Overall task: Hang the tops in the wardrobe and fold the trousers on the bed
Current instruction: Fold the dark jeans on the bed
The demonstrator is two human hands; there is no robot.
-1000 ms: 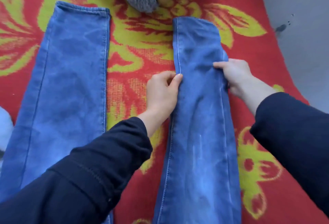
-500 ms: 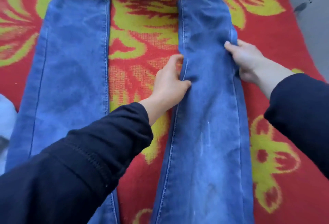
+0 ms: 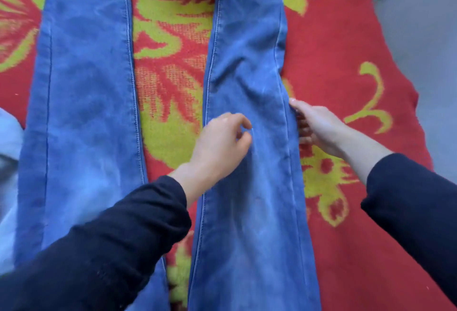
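Left hand (image 3: 220,142) released the jeans (image 3: 247,38); right hand (image 3: 317,129) slid nearer.

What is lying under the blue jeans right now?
A red blanket with yellow-green flowers shows between and beside both legs of the jeans. Whatever lies directly beneath the denim is covered.

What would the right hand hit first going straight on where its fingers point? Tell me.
The jeans leg: the right hand points ahead and slightly left, fingertips at its outer edge. Whether they touch it is unclear.
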